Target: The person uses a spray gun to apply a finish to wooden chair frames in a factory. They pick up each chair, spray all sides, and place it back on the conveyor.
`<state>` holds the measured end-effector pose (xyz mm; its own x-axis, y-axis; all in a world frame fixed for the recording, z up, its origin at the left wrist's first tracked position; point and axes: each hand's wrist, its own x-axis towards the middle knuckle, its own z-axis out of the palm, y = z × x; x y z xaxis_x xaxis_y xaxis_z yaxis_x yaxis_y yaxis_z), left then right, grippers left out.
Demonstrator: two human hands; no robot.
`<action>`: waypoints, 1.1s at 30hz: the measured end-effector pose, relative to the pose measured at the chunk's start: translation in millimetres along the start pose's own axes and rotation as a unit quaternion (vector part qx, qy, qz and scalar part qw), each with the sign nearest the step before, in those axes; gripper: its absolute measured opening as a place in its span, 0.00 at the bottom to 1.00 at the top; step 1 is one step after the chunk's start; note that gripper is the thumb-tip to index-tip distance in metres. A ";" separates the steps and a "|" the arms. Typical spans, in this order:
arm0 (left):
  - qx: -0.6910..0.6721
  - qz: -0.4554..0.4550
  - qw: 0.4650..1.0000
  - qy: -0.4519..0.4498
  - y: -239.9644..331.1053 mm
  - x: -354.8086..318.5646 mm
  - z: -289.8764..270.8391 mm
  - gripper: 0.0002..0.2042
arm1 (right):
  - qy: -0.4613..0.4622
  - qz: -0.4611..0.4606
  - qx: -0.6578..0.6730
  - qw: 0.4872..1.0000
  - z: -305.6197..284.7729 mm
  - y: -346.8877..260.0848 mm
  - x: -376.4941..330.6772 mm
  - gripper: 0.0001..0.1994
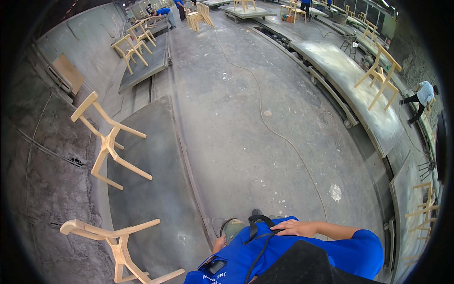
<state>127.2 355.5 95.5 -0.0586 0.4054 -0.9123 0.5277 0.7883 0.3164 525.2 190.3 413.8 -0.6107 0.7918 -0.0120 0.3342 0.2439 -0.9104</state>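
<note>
My right hand point(297, 228) lies across the front of my blue shirt, its fingers stretched out beside a black strap point(259, 218). Low at my left side, my left hand point(219, 244) is partly hidden and its fingers are hard to make out. A brown cable or hose loop point(226, 224) curves just above it. To the left, a pale wooden chair frame point(109, 142) without a seat stands on a dark grey platform point(156, 137). Nearer to me is a second wooden chair frame point(122, 253), on the same platform's near part. Neither hand touches the chairs.
A long hose point(261, 102) snakes over the concrete floor point(227, 128). Metal-topped platforms point(331, 59) run along the right, one bearing a chair frame point(379, 78). More chairs point(201, 18) stand farther off. Several people work in the distance, including one person in light blue point(424, 92) at right.
</note>
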 end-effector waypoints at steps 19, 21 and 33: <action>0.022 0.017 1.000 0.000 -20.2 4.9 0.5 0.24 | -0.002 0.005 0.008 1.000 11.3 -6.3 -4.9 0.39; 0.029 0.010 1.000 0.006 -21.4 4.6 0.7 0.24 | -0.003 0.002 0.007 1.000 11.7 -5.6 -5.6 0.39; 0.024 0.006 1.000 0.013 -31.3 8.8 2.3 0.22 | -0.015 0.001 0.003 1.000 18.5 -4.9 -8.4 0.40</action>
<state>112.1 333.3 77.0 -0.0735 0.4267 -0.9014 0.5679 0.7609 0.3139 515.4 172.0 410.7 -0.6315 0.7750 -0.0262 0.3312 0.2391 -0.9128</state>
